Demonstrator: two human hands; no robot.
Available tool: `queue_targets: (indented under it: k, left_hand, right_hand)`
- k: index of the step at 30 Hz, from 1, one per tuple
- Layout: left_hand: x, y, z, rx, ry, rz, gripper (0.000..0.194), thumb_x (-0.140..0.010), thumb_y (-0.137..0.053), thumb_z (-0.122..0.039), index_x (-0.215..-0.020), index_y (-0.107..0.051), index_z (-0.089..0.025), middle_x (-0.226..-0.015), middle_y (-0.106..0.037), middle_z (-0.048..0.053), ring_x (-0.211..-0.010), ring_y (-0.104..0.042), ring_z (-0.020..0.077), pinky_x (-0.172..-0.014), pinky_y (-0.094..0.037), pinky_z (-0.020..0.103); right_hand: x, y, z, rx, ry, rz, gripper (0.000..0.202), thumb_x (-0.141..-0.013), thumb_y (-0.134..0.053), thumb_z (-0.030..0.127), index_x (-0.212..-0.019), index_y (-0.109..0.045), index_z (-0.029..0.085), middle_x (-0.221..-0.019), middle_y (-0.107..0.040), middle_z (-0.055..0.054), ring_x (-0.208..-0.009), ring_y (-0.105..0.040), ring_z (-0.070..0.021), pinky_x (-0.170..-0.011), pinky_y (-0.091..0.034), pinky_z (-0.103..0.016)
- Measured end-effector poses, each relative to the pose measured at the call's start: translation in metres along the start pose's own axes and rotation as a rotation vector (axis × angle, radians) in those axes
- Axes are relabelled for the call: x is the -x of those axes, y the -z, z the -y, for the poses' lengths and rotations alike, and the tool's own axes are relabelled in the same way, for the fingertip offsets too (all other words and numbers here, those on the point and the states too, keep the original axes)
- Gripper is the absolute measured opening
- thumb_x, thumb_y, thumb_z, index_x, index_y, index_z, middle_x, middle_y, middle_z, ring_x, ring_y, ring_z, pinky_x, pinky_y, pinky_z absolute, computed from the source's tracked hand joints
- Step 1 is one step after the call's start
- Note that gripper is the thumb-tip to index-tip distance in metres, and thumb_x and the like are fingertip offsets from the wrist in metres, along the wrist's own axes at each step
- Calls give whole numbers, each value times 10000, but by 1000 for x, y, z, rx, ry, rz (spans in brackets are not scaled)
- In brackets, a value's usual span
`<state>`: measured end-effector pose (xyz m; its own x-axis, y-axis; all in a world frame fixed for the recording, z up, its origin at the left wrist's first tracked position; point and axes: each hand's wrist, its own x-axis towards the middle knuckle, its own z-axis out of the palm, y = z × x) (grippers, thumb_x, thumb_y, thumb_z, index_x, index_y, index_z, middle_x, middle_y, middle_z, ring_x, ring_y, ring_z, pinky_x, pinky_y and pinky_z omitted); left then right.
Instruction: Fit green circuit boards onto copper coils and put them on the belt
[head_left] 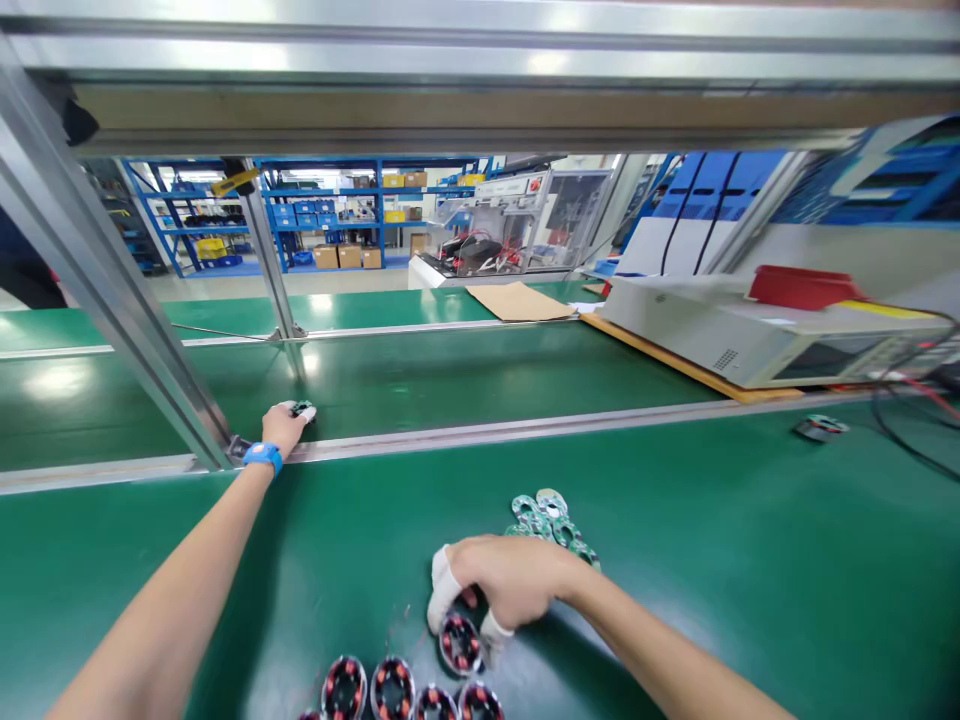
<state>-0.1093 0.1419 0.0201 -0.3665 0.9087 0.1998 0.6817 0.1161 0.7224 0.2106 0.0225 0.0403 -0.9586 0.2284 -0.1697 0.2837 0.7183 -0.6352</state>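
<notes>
My left hand [285, 425] reaches over the metal rail to the sunken green belt. White finger covers are on its fingertips, which are closed on a small round green circuit board [303, 409]. Bent over the near green tabletop, my right hand [502, 580] has its covered thumb and finger closed around a motor stator [460, 643], a ring with dark and copper-red windings. Several more stators [392, 688] stand in a cluster at the bottom edge. Behind my right hand lies a small heap of ring-shaped green circuit boards [551, 518].
A metal upright [112, 240] rises beside my left hand, and a metal beam [480, 45] crosses overhead. At the right sit a grey instrument [720, 330], loose black cables [900, 430] and a single blurred stator [821, 428]. Brown cardboard [520, 301] lies at the back.
</notes>
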Motion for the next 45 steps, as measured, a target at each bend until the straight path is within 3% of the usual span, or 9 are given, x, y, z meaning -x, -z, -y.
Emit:
queue_targets:
  k: [5,12,17,24,31,35,38,40,45]
  left_hand:
    - [55,-13,-6,86,-51,126,592,-688,-618,-194,-1244,-475,-53,-1220,-555,185,-1144,-508,297,-935,-432,413]
    - [152,-23,-19,327,-345,861,781,-570,-600,-18,-1318,-455,-192,-1318,-532,80,-1205,-485,241,-1070,-333,397]
    - [166,-31,-24,307,-376,756,784,-665,-714,-222,-1370,-376,-175,-1387,-450,114,-1247,-435,260,-1089,-295,411]
    - [164,-29,-25,205,-519,680,375,-688,-701,-164,-1059,-642,-173,-1016,-665,65,-938,-581,207,-872,-449,340]
    - [162,-27,-24,136,-542,621,360,-675,-642,-66,-1016,-662,-180,-985,-680,58,-917,-587,204,-860,-450,338]
    - [164,-30,-21,140,-514,599,378,-691,-626,-87,-1053,-648,-192,-1007,-675,57,-942,-591,202,-880,-455,348]
    - [162,-32,-15,161,-481,584,396,-706,-653,-159,-1101,-625,-185,-1074,-658,75,-998,-583,215,-928,-441,375]
    - [160,-33,-12,169,-453,588,419,-708,-663,-194,-1123,-613,-174,-1111,-644,88,-1029,-575,224,-953,-430,387]
    - [158,-32,-14,161,-434,614,457,-695,-646,-182,-1150,-602,-160,-1147,-628,94,-1066,-567,227,-985,-414,382]
  right_hand:
    - [-13,-2,-11,-5,-145,-280,462,-630,-723,38,-1054,-664,210,-905,-609,-19,-819,-551,-177,-704,-419,-229]
    - [-31,-22,-11,-11,-220,-571,488,-695,-637,27,-1146,-570,201,-1018,-597,-59,-872,-556,-199,-797,-455,-306]
    - [-38,-34,-5,207,-198,-698,518,-684,-719,111,-1163,-552,214,-1141,-560,-87,-963,-512,-245,-798,-456,-342]
    - [-38,-47,-15,456,-54,-870,175,-840,-504,83,-835,-639,194,-778,-639,-25,-723,-513,-174,-605,-401,-269]
    - [-41,-51,-3,800,131,-361,172,-891,-518,164,-741,-603,166,-714,-613,-30,-761,-519,-190,-537,-375,-286]
    - [-36,-41,6,670,73,-358,84,-853,-561,206,-866,-640,181,-838,-662,-34,-806,-563,-189,-610,-431,-268]
    - [-14,-9,7,493,-154,-550,213,-875,-534,287,-1048,-639,222,-1023,-666,-37,-917,-591,-185,-759,-454,-270]
    - [6,17,2,484,-580,-620,224,-884,-511,266,-1052,-656,236,-1048,-666,-54,-947,-603,-217,-772,-455,-301]
    - [41,50,-23,452,-1159,-263,187,-750,-638,209,-905,-712,133,-957,-676,-165,-923,-619,-322,-710,-463,-347]
